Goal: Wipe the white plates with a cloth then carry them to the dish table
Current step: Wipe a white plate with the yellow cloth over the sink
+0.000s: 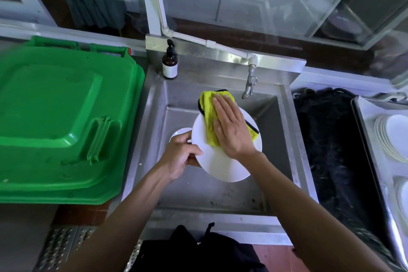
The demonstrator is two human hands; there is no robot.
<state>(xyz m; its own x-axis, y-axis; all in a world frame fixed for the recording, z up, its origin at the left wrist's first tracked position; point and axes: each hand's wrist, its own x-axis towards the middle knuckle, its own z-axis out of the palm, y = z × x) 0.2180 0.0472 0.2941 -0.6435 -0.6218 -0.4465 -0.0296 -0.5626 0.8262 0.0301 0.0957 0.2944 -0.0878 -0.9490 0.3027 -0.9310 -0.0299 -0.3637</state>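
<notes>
Over the steel sink (pixel 220 196) I hold a white plate (pixel 220 165) tilted toward me. My left hand (pixel 180 157) grips its left rim, thumb on the face. My right hand (pixel 230 128) lies flat with straight fingers on a yellow cloth (pixel 208 115) with a black edge, pressing it against the plate's upper half. A second white plate (pixel 180 133) shows partly behind the left hand, low in the sink. More white plates (pixel 390 137) are stacked on a steel tray at the far right.
A green bin lid (pixel 61 117) fills the left side. A brown pump bottle (pixel 170 62) stands at the sink's back left corner, a tap (pixel 250 81) at the back. A black mat (pixel 326 139) lies between sink and the tray table (pixel 371 161).
</notes>
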